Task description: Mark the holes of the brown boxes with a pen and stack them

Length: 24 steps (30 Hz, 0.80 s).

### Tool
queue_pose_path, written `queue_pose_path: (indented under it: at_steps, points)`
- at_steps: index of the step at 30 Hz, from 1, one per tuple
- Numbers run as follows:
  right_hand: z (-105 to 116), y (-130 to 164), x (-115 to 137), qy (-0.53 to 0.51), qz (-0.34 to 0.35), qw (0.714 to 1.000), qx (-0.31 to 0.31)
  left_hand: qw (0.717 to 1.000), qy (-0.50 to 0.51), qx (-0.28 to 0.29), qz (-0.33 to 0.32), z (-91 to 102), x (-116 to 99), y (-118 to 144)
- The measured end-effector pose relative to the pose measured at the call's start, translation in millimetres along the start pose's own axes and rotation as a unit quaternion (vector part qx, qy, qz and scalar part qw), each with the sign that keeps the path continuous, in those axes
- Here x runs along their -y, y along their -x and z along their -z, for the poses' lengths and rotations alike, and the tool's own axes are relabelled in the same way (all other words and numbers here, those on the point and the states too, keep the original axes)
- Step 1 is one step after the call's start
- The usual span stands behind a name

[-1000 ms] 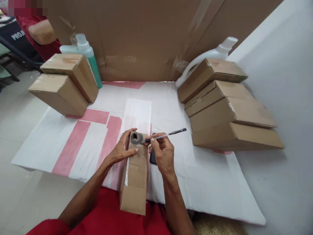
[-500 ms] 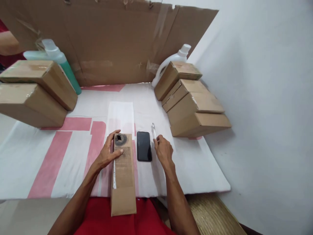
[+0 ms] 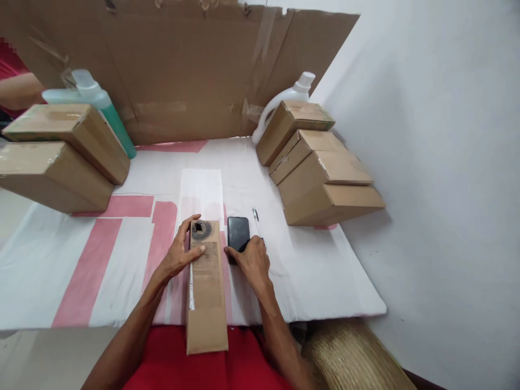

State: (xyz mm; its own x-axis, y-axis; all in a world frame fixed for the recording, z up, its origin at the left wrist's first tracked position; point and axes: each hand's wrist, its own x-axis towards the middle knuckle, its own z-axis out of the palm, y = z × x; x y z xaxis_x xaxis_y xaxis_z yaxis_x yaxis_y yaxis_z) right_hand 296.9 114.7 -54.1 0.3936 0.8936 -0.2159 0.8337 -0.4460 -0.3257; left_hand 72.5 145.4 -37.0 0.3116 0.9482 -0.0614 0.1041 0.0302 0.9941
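Observation:
A long narrow cardboard box (image 3: 208, 292) lies over the table's front edge, a dark-ringed square hole near its far end. Around that end wraps my left hand (image 3: 181, 249), thumb on the top face and fingers along the left side. To the box's right is a black smartphone (image 3: 238, 232), flat on the cloth. My right hand (image 3: 252, 261) spans the phone's near part, its thumb at the left edge and its fingers at the right, partly hiding the phone. A pen (image 3: 255, 215) lies just beyond the right fingers, its lower end hidden by them.
Cardboard boxes (image 3: 60, 179) stand at the left before a green liquid bottle (image 3: 116, 122). More boxes (image 3: 312, 203) line the right side, with a white bottle (image 3: 298, 93) behind. A cardboard panel (image 3: 182, 70) closes the back. Another person's arm (image 3: 20, 91) shows at far left.
My right hand has let go of the pen, which now rests on the cloth, and moved left onto the smartphone. My left hand keeps its hold on the box.

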Motion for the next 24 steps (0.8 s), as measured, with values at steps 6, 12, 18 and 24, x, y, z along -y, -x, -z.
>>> queue_pose_path:
  at_steps: [6,12,18,24]
  points:
    - [-7,-8,-1,-0.286,-0.012,0.958,0.012,1.000,-0.004,-0.005,-0.006,-0.6,2,-1]
    - [-4,-2,0,-0.392,0.023,0.918,0.055,1.000,0.008,-0.003,-0.014,-1.2,2,0]
    - [42,16,-5,-0.673,-0.050,0.707,0.212,1.000,-0.001,-0.006,-0.022,-0.9,4,1]
    - [67,34,45,-0.743,0.024,0.580,0.331,0.999,-0.015,-0.015,-0.036,-3.0,6,1]
